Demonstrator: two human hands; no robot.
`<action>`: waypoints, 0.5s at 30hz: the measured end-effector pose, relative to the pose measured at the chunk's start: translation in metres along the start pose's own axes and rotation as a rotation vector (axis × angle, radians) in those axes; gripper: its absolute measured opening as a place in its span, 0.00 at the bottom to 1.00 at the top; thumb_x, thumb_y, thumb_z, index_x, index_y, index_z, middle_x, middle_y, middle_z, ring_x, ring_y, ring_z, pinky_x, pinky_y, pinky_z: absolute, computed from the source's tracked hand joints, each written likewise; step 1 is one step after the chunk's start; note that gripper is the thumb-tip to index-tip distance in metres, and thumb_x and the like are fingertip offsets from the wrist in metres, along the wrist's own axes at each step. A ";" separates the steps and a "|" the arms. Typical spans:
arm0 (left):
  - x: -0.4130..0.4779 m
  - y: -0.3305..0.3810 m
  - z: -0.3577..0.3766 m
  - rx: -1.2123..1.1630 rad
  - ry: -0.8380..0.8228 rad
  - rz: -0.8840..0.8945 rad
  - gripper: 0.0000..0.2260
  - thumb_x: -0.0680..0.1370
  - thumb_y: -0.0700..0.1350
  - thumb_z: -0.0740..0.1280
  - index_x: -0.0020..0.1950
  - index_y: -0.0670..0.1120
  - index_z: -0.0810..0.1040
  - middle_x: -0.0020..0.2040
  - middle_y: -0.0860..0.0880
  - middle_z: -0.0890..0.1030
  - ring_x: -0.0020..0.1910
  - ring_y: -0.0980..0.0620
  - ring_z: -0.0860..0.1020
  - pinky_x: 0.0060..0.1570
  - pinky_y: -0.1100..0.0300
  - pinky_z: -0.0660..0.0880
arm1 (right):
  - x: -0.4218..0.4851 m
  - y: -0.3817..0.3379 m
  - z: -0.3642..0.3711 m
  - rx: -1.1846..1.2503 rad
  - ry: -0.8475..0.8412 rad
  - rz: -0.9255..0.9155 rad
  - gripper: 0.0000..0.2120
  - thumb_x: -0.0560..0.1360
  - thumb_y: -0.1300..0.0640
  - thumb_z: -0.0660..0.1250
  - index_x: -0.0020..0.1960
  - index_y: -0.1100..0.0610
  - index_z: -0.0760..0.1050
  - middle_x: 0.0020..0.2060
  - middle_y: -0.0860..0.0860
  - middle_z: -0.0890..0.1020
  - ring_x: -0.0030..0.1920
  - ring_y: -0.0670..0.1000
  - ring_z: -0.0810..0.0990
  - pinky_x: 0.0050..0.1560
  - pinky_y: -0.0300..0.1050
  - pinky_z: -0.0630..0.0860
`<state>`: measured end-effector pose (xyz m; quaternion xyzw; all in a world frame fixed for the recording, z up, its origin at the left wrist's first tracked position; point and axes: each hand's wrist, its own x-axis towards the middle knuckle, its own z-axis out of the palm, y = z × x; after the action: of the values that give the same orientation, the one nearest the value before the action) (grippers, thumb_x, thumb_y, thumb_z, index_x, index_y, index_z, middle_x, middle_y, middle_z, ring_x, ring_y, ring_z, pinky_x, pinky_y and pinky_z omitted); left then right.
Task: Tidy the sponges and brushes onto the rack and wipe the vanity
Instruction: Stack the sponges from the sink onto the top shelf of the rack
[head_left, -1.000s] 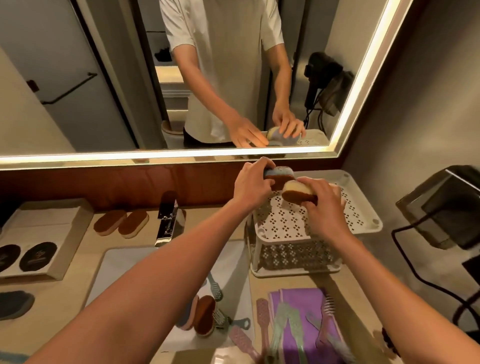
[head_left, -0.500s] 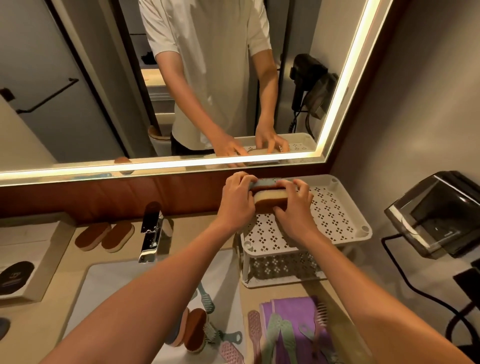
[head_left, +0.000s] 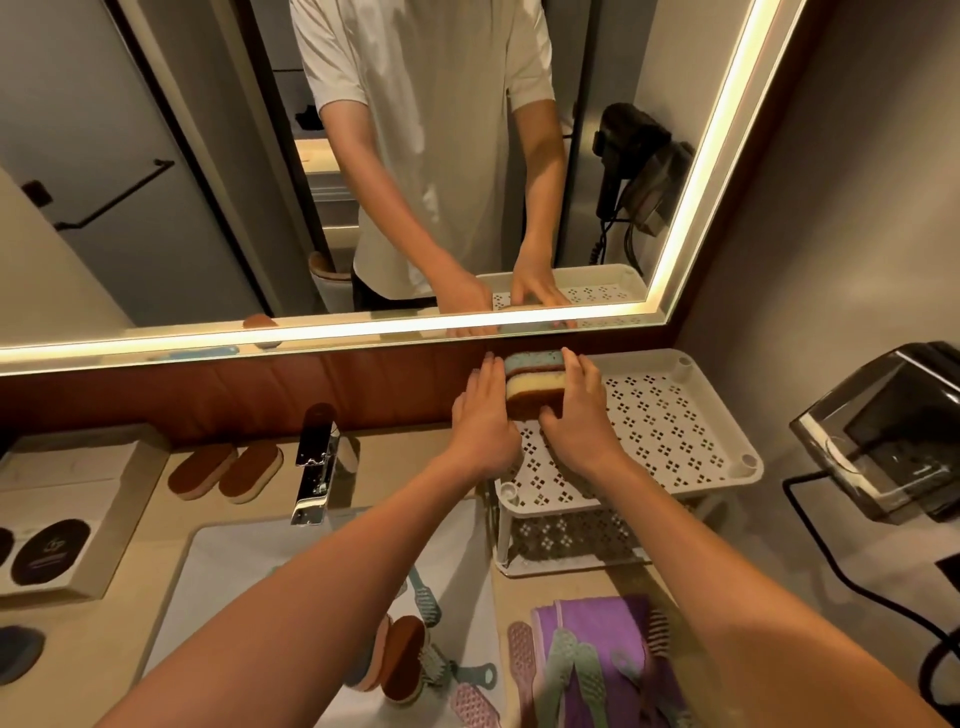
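Two sponges stand on edge side by side at the back left corner of the white perforated rack's (head_left: 675, 415) top tier: a blue-topped sponge (head_left: 535, 359) behind and a yellow-and-brown sponge (head_left: 535, 389) in front. My left hand (head_left: 485, 421) lies with straight fingers against their left ends. My right hand (head_left: 576, 410) presses their right ends with straight fingers, thumb at the front. Two brown oval sponges (head_left: 226, 472) lie on the vanity behind the basin. More sponges (head_left: 400, 660) and brushes (head_left: 426, 603) lie in the basin.
A chrome faucet (head_left: 314, 467) stands left of the rack. A purple cloth (head_left: 602, 623) with several brushes (head_left: 571, 670) lies in front of the rack. A tray box (head_left: 104, 499) sits at the far left. A dark box with a cable (head_left: 883, 441) is on the right wall.
Both hands have lowered the two sponges onto the rack's top tier and pushed them to its back left corner. The fingers have straightened against the sponges' ends.
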<state>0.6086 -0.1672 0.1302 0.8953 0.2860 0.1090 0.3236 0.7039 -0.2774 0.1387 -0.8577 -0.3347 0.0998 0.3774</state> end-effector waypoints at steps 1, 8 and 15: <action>0.000 0.001 0.000 0.010 -0.008 0.000 0.38 0.80 0.39 0.61 0.83 0.48 0.42 0.84 0.49 0.43 0.82 0.49 0.44 0.80 0.47 0.45 | 0.000 0.000 -0.002 -0.001 -0.008 0.000 0.40 0.78 0.61 0.69 0.82 0.52 0.49 0.80 0.54 0.52 0.79 0.57 0.53 0.79 0.55 0.58; -0.004 0.007 -0.015 -0.017 -0.112 -0.039 0.38 0.81 0.48 0.63 0.83 0.49 0.41 0.84 0.50 0.42 0.82 0.49 0.46 0.78 0.42 0.49 | -0.004 -0.004 -0.014 -0.158 -0.003 -0.026 0.39 0.78 0.55 0.68 0.82 0.54 0.51 0.81 0.56 0.53 0.81 0.58 0.48 0.81 0.60 0.51; -0.030 0.000 -0.025 -0.171 -0.062 0.039 0.35 0.82 0.48 0.64 0.84 0.50 0.48 0.84 0.51 0.46 0.82 0.52 0.45 0.80 0.42 0.48 | -0.033 -0.023 -0.019 -0.081 0.061 -0.115 0.32 0.79 0.56 0.66 0.81 0.52 0.58 0.81 0.53 0.54 0.81 0.55 0.48 0.81 0.59 0.53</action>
<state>0.5747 -0.1712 0.1489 0.8728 0.2483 0.1116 0.4052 0.6748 -0.2983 0.1657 -0.8542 -0.3755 0.0380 0.3577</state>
